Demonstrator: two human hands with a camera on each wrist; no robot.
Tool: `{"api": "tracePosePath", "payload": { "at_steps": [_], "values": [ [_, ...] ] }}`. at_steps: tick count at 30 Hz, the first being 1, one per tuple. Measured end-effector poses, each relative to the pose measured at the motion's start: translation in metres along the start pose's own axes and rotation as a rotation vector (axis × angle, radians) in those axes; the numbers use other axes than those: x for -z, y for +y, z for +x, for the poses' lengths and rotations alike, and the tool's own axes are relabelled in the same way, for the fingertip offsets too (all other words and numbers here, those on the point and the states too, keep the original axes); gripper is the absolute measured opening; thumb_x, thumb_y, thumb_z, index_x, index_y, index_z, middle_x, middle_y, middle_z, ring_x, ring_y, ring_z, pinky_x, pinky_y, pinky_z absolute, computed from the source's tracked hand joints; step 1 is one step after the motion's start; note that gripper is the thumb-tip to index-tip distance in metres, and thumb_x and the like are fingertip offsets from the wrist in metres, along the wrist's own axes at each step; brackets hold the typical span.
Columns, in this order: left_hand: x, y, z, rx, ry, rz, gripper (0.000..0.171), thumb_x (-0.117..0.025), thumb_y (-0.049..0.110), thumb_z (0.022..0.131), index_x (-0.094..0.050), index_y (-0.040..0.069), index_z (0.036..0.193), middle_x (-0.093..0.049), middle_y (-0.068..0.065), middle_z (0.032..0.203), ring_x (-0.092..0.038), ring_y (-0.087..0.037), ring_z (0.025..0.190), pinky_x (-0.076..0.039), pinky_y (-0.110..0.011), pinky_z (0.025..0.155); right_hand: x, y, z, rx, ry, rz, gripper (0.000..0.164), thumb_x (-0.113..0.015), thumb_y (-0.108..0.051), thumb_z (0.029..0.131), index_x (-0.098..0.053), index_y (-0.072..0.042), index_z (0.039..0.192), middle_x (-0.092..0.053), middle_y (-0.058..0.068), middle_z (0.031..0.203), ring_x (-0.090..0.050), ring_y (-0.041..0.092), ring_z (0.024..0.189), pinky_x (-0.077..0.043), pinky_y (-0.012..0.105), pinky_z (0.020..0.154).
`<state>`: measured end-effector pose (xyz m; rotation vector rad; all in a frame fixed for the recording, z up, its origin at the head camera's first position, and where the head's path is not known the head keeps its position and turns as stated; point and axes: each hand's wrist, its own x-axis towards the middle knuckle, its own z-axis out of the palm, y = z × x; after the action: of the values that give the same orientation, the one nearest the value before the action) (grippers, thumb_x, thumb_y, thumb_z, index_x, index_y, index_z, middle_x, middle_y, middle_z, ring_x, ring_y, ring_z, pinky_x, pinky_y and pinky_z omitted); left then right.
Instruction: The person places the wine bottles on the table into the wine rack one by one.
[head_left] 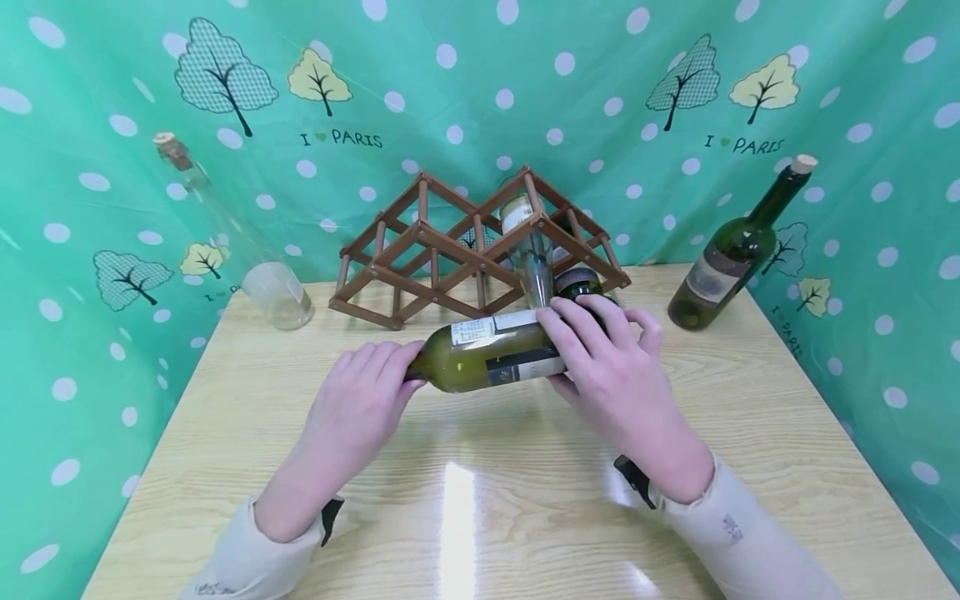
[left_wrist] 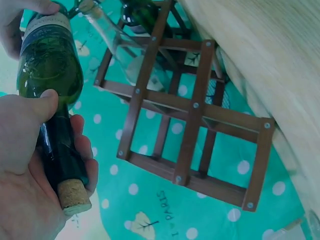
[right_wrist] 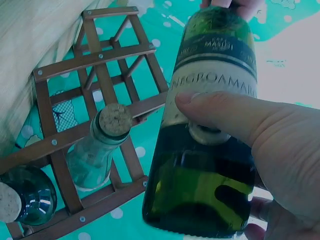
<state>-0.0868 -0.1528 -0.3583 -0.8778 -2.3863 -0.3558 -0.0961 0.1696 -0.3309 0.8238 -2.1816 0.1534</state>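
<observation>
A green wine bottle [head_left: 465, 358] lies sideways between my two hands, in front of the wooden rack. My left hand [head_left: 360, 400] grips it by the neck; in the left wrist view the fingers wrap round the neck and a cork [left_wrist: 74, 196] sticks out below them. My right hand [head_left: 615, 375] holds the body near the base, the thumb across the label [right_wrist: 215, 82] in the right wrist view. Behind the held bottle stands the brown folding rack [head_left: 423, 233]. Its right side holds a corked clear bottle [head_left: 535, 258] and a dark green bottle [head_left: 577, 283], necks toward me.
At the table's back left stands a corked clear bottle [head_left: 277, 292]. A corked dark green bottle [head_left: 716, 275] stands at the back right. A green dotted curtain [head_left: 480, 100] encloses the wooden table [head_left: 375, 517] at the back and sides.
</observation>
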Motion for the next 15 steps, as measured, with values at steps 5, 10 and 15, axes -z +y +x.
{"api": "tracePosePath", "payload": {
  "at_steps": [5, 10, 15],
  "values": [
    [0.001, -0.006, -0.007, 0.027, -0.021, -0.023, 0.045, -0.081, 0.013, 0.094, -0.063, -0.004, 0.132, -0.069, -0.013, 0.107, -0.066, -0.033, 0.094, -0.052, -0.044, 0.072, 0.000, 0.005, -0.001, -0.003, -0.008, -0.002, 0.091, -0.104, -0.021, 0.064, -0.061, -0.008, 0.144, -0.065, 0.015, 0.139, -0.056, 0.043, 0.125, -0.036, 0.066, 0.092],
    [0.003, -0.011, -0.015, 0.066, -0.050, -0.062, 0.046, -0.083, 0.011, 0.092, -0.063, -0.003, 0.131, -0.069, -0.012, 0.105, -0.066, -0.031, 0.093, -0.055, -0.045, 0.075, 0.003, 0.011, -0.001, -0.026, 0.002, 0.008, 0.094, -0.105, -0.019, 0.064, -0.060, -0.007, 0.145, -0.064, 0.016, 0.140, -0.055, 0.044, 0.126, -0.034, 0.067, 0.092],
    [0.003, -0.016, -0.024, 0.103, -0.056, -0.093, 0.044, -0.083, 0.009, 0.092, -0.064, -0.002, 0.130, -0.069, -0.010, 0.103, -0.066, -0.029, 0.091, -0.056, -0.045, 0.076, 0.007, 0.019, -0.003, -0.059, 0.022, 0.017, 0.095, -0.105, -0.016, 0.064, -0.059, -0.006, 0.146, -0.064, 0.017, 0.141, -0.054, 0.045, 0.129, -0.033, 0.067, 0.092]
  ]
}}
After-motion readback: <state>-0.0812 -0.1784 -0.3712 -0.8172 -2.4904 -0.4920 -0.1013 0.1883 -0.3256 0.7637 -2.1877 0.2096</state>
